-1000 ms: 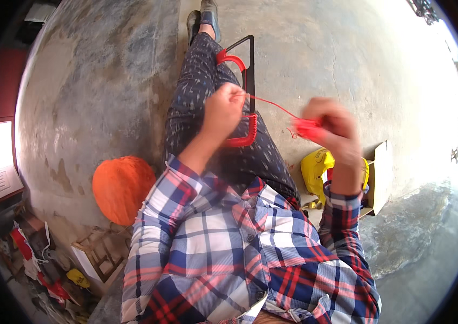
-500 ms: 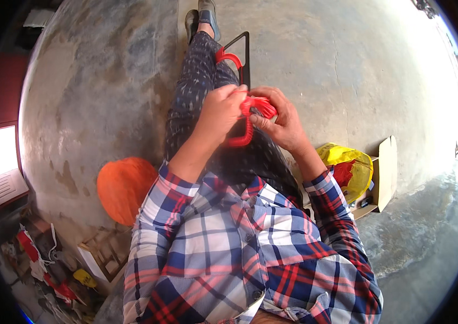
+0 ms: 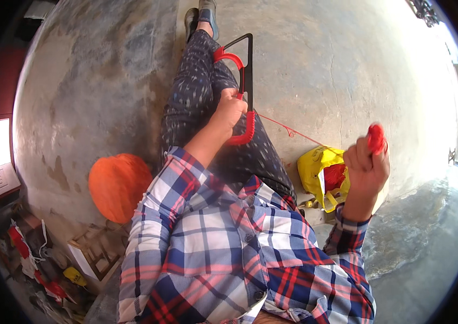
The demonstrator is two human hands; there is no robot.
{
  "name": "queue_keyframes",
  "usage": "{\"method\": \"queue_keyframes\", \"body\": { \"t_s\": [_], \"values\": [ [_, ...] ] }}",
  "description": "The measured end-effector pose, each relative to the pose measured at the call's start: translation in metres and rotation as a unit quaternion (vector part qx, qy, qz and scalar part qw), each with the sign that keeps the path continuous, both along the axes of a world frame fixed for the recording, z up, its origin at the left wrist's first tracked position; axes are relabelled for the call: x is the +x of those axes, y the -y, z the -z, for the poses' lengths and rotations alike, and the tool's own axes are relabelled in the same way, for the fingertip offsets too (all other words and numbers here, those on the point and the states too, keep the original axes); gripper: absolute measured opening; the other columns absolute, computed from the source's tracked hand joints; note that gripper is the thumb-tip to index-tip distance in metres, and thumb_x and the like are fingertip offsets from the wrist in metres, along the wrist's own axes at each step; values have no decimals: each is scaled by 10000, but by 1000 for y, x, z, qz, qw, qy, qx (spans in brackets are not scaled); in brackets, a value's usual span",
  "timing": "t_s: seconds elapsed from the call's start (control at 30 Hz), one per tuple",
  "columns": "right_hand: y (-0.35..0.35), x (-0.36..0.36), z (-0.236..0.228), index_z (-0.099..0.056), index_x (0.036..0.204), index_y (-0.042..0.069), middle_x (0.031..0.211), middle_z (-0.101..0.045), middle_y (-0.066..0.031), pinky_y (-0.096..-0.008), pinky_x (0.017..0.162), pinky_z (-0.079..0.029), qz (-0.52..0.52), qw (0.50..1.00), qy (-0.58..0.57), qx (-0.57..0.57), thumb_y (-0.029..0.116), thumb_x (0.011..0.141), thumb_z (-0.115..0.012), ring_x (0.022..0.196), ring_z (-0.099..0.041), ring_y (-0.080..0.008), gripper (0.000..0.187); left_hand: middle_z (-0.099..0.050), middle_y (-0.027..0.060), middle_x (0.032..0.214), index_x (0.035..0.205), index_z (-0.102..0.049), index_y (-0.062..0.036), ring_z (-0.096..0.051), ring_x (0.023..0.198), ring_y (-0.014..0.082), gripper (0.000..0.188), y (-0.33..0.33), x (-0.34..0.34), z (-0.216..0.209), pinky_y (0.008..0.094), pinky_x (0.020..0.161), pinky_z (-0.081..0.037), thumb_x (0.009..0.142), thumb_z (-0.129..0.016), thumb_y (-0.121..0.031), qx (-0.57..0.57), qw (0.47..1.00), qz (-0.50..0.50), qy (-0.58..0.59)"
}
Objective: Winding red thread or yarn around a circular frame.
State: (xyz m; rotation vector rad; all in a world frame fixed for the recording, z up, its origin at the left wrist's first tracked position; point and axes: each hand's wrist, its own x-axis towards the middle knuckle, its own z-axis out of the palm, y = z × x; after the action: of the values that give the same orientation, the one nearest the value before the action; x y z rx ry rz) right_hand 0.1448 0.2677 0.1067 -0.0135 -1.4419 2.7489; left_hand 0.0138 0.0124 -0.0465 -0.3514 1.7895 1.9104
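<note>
My left hand (image 3: 230,112) is closed on a black metal frame (image 3: 250,56) that lies across my legs. Red cord is wound closely round parts of it: a curved upper piece (image 3: 233,57) and a bent lower corner (image 3: 249,127). My right hand (image 3: 368,162), raised far out to the right, grips a small bundle of red cord (image 3: 376,139). From the frame beside my left hand, a thin strand (image 3: 277,123) runs taut towards my right hand, with a small loop in it partway. My left fingers hide part of the frame.
Below the strand stands a yellow bag (image 3: 310,164) with red material inside, by my right forearm. An orange round thing (image 3: 118,186) lies on the concrete floor (image 3: 105,81) at my left. A wooden frame (image 3: 99,254) and mixed clutter sit at the lower left.
My right hand has moved from beside my left hand out to the right, taking the cord bundle along and drawing out a long strand. My left hand stays at the frame.
</note>
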Motion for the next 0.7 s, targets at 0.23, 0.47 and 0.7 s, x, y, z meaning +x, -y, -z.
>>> {"method": "queue_keyframes", "body": {
  "t_s": [0.23, 0.47, 0.7],
  "values": [
    [-22, 0, 92, -515, 852, 111, 576, -323, 68, -208, 418, -191, 157, 962, 211, -79, 263, 998, -478, 472, -263, -41, 215, -520, 118, 1081, 1216, -471, 32, -513, 1034, 209, 566, 8, 21, 1, 301, 895, -421, 700, -676, -84, -100, 989, -16, -109],
    [90, -17, 118, -570, 928, 95, 628, -449, 20, -225, 388, -264, -278, 918, 229, -168, 468, 966, -461, 435, -322, -69, 391, -621, 81, 1104, 1111, -617, -61, -567, 1042, 230, 210, -1, 57, -53, 346, 937, -439, 903, -604, -83, -83, 892, 213, -390],
    [54, -81, 138, -612, 1049, 31, 759, -560, 4, -206, 471, -326, -130, 965, 178, -145, 313, 947, -546, 591, -479, -79, 307, -619, 35, 1000, 1034, -624, -62, -599, 948, 127, 156, 39, 11, -72, 280, 850, -484, 894, -589, -3, 49, 965, 59, -249]
  ]
}}
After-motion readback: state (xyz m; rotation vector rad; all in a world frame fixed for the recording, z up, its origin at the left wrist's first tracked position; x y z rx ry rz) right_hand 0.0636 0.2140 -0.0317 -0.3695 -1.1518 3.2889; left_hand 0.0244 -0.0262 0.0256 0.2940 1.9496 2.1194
